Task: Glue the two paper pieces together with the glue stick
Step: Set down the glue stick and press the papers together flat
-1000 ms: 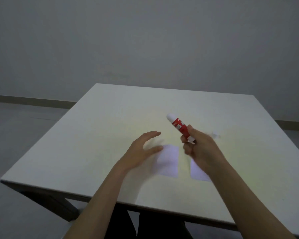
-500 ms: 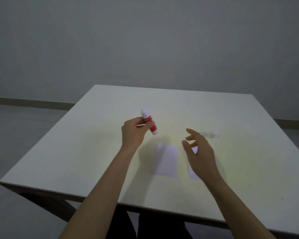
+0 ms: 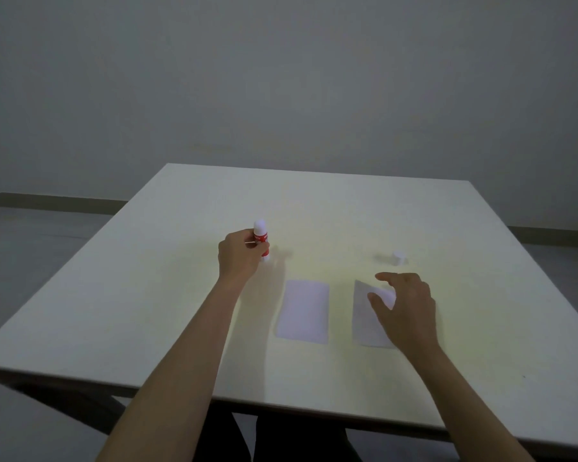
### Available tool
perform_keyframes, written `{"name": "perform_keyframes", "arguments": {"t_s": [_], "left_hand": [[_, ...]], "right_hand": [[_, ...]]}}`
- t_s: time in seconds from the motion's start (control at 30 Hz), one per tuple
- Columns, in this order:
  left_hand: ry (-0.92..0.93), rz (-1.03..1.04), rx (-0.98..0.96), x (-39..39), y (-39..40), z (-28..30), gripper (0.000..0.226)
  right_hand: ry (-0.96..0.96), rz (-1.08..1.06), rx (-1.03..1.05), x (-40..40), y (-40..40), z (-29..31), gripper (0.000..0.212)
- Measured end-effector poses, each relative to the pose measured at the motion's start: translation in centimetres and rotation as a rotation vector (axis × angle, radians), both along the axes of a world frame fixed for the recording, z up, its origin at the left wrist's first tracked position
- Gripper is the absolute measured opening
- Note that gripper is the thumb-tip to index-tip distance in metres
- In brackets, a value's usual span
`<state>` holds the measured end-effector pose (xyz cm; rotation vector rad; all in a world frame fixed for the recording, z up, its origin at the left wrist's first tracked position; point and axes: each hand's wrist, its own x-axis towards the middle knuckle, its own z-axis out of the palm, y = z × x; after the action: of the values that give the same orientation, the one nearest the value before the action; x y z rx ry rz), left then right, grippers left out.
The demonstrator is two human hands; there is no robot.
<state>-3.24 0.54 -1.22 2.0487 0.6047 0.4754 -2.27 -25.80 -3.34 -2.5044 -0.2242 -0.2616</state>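
Observation:
My left hand (image 3: 239, 253) grips a red glue stick (image 3: 261, 240) with a white tip, holding it nearly upright with its base on or just above the table at the left. Two white paper pieces lie side by side near me. The left paper (image 3: 303, 311) lies flat and uncovered. My right hand (image 3: 404, 308) hovers with spread fingers over the right paper (image 3: 364, 315), whose far corner looks slightly lifted beneath the fingers. The hand hides part of that paper. The white cap (image 3: 398, 257) stands on the table beyond my right hand.
The pale square table (image 3: 147, 295) stands in front of a grey wall. Its near edge runs just below my forearms, and dark legs show beneath it. Grey floor lies to the left and right.
The glue stick passed from my right hand to my left, then moved left and down to the table. My right hand opened and settled over the right paper.

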Motion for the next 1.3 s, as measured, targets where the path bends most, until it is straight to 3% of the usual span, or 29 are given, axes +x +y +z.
{"name": "perform_keyframes", "arguments": {"t_s": [0.33, 0.47, 0.53, 0.7, 0.87, 1.03, 1.17, 1.3], "left_hand": [[-0.024, -0.003, -0.073, -0.3, 0.1, -0.6, 0.008], [-0.054, 0.053, -0.103, -0.2, 0.3, -1.2, 0.072], [-0.117, 0.126, -0.060, -0.6, 0.1, -1.5, 0.082], [-0.259, 0.291, 0.030, -1.9, -0.3, -1.7, 0.077], [-0.348, 0.277, -0.050, -2.9, -2.0, -1.2, 0.071], [-0.387, 0.227, -0.138, -4.1, -3.6, -0.6, 0.062], [-0.321, 0.177, -0.211, -5.1, -3.8, -0.7, 0.041], [-0.305, 0.174, -0.339, -6.2, -4.3, -1.4, 0.029]], "right_hand": [[-0.141, 0.209, -0.136, -2.2, 2.8, 1.4, 0.031], [-0.222, 0.446, -0.301, -5.7, 5.2, 1.7, 0.036], [-0.227, 0.498, -0.428, -6.7, 6.5, 1.5, 0.043], [-0.287, 0.472, -0.615, -7.6, 8.1, 1.6, 0.048], [-0.345, 0.454, -0.665, -8.1, 8.5, 2.0, 0.044], [-0.366, 0.432, -0.646, -8.7, 9.3, 2.1, 0.031], [-0.439, 0.423, -0.615, -8.8, 9.3, 1.7, 0.026], [-0.519, 0.299, -0.460, -7.7, 8.4, 2.4, 0.016]]}}
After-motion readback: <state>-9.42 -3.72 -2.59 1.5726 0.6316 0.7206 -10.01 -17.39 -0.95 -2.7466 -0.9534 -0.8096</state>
